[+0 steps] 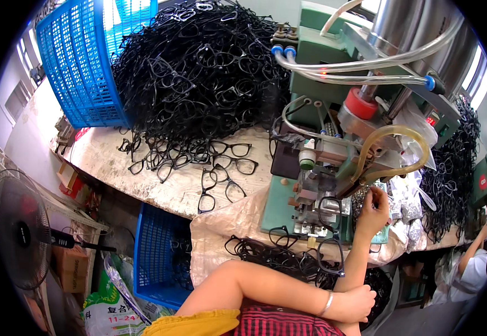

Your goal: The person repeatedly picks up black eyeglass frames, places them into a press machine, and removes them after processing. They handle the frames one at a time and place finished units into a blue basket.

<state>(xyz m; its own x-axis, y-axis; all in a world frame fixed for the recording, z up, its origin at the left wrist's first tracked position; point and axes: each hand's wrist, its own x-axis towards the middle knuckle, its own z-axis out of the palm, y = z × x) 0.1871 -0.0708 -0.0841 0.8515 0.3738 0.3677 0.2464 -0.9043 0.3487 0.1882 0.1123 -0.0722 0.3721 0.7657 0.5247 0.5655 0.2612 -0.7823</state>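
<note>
My right hand (373, 214) is raised beside the green press machine (280, 207), over a heap of small metal parts (360, 203). Its fingers are pinched together; whatever they hold is too small to make out. My left hand (352, 304) lies across my right forearm, a bracelet at its wrist. Those fingers are curled closed, and their inner side is hidden. A black eyeglass frame (320, 210) stands upright at the machine's metal fixture (306, 211). Just below it, another dark eyeglass frame (341, 255) hangs near my forearm. More frames (254, 252) lie in a pile before the machine.
A huge mound of black eyeglass frames (198, 73) covers the table (109, 162), beside a tipped blue basket (75, 67). Below the edge sits another blue basket (157, 252). A fan (22, 232) stands left. Bags of small parts (411, 204) lie right; a co-worker's sleeve (473, 273) shows beyond.
</note>
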